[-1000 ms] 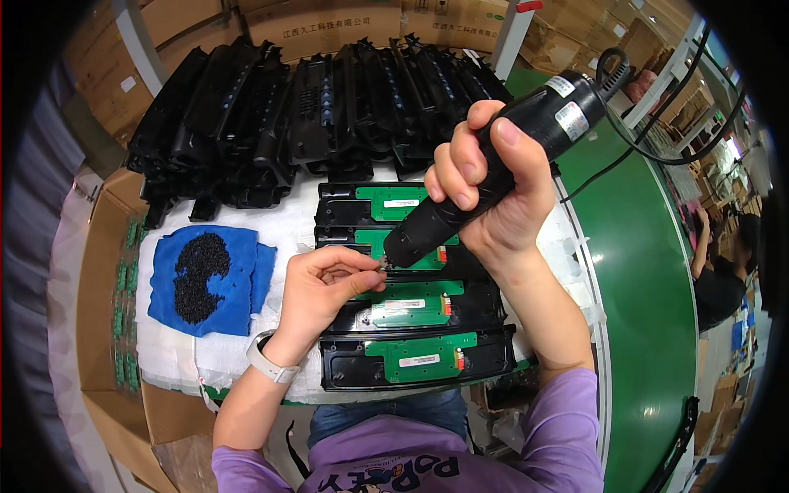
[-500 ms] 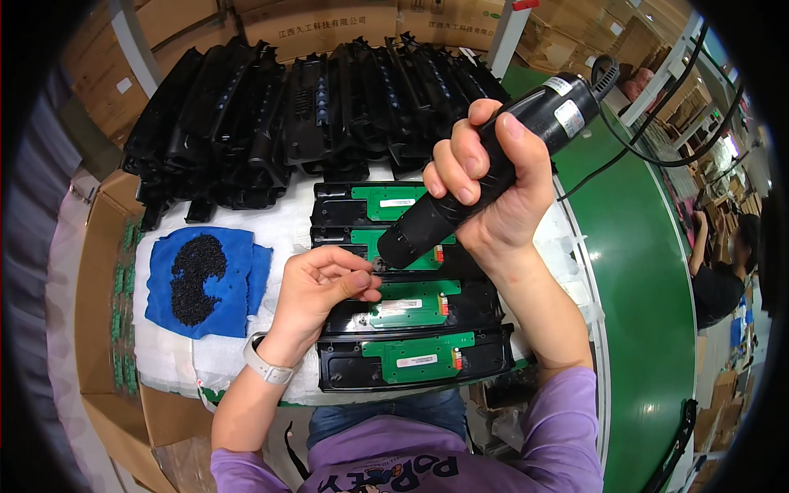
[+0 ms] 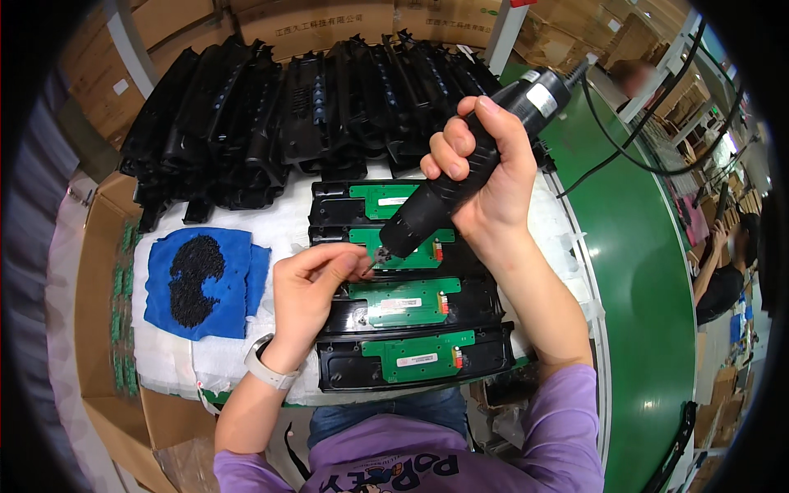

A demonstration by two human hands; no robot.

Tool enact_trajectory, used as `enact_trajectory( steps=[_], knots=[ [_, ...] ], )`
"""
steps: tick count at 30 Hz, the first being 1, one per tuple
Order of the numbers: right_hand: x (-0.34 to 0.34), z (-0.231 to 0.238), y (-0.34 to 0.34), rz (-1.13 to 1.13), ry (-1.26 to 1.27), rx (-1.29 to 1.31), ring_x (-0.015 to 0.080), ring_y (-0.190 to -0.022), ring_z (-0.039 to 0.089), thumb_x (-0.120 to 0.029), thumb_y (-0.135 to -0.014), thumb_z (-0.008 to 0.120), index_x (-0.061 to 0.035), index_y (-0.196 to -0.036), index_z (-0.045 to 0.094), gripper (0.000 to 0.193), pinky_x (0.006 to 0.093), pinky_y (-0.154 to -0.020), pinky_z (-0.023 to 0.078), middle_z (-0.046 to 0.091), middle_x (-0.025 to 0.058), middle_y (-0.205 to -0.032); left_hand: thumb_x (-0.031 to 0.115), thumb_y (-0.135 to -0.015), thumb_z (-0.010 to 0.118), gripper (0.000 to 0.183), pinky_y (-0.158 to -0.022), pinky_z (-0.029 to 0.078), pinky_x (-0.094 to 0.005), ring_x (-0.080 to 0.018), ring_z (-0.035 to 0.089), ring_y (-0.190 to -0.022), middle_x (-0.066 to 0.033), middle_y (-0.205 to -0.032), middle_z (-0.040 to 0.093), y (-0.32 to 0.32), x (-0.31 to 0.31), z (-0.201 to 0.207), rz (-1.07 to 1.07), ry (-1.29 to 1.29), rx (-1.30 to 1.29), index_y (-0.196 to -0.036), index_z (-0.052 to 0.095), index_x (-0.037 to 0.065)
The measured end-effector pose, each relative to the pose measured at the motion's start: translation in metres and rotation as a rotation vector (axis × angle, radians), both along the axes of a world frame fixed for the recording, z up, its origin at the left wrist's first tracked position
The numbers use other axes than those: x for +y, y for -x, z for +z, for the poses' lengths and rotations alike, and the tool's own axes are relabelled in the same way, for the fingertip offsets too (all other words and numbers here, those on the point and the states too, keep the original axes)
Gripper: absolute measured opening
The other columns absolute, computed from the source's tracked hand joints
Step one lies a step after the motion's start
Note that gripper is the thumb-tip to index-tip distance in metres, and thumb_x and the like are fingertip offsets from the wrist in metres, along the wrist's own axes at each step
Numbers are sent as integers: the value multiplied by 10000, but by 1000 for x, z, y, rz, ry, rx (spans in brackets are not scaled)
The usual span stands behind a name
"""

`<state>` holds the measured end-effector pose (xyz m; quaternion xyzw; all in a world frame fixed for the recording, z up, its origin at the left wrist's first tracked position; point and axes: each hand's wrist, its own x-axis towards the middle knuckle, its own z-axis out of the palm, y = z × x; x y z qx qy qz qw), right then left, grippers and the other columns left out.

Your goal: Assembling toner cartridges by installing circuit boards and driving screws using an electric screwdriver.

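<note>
My right hand (image 3: 503, 193) is wrapped round a black corded electric screwdriver (image 3: 423, 209), tilted with its nose down to the left. My left hand (image 3: 306, 287) is closed in a pinch beside the thin bit (image 3: 378, 261); whatever lies between the fingertips is too small to make out. Both hands are over a row of black plastic panels (image 3: 341, 351), each carrying a green circuit board. The screwdriver's nose partly hides the second board from the back (image 3: 367, 237). In front of it lie a third board (image 3: 423, 289) and the nearest board (image 3: 448, 370).
On the left, a blue cloth (image 3: 234, 275) carries a heap of small black screws (image 3: 193, 300). Black plastic housings (image 3: 246, 123) are piled at the back. A cardboard box (image 3: 94, 329) stands at the left edge. The screwdriver's cable (image 3: 604, 123) loops to the right, where another person (image 3: 723, 271) is visible.
The screwdriver has swung steeper, and my right hand has shifted slightly left. My left fingers have drawn together into a tighter pinch by the bit.
</note>
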<state>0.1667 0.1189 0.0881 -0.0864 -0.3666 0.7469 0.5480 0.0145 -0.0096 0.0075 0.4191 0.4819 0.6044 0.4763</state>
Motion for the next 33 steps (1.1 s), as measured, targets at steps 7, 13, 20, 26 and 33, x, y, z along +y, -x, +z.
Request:
enact_trajectory(
  steps=[7, 13, 20, 26, 33],
  knots=[
    [56, -2, -18, -247, -523, -309, 126, -414, 446, -139, -809, 576, 7, -868, 525, 166, 299, -455, 398, 466, 45, -553, 81, -886, 573, 138, -604, 428, -174, -58, 537, -667, -8, -723, 569, 13, 5, 2, 260, -108, 231, -900, 664, -22],
    [80, -15, -24, -301, -461, -325, 112, -416, 479, -101, -766, 642, 9, -704, 563, 149, 246, -426, 398, 515, 40, -542, 108, -888, 578, 146, -612, 416, -178, -56, 520, -668, -3, -733, 559, 9, 3, 0, 186, -41, 248, -915, 653, -15],
    [86, -17, -25, -299, -474, -369, 116, -419, 470, -98, -772, 633, 4, -730, 554, 136, 256, -434, 392, 501, 39, -547, 73, -868, 597, 126, -681, 470, -204, -95, 587, -698, -51, -808, 632, 5, 4, -3, 122, 4, 151, -950, 631, -17],
    [89, -19, -20, -302, -496, -462, 121, -413, 462, -105, -773, 623, -13, -698, 529, 151, 266, -440, 391, 485, 36, -543, 133, -919, 533, 177, -605, 444, -185, -70, 552, -661, -38, -724, 602, 4, 5, 3, 50, 52, 151, -956, 612, -21],
    [91, -18, -13, -253, -465, -471, 115, -401, 454, -86, -752, 641, -13, -655, 520, 171, 251, -411, 361, 493, 41, -531, 152, -936, 492, 179, -577, 395, -182, -59, 474, -593, 3, -666, 523, 3, 8, -4, 68, 57, 27, -949, 582, -2]
  ],
)
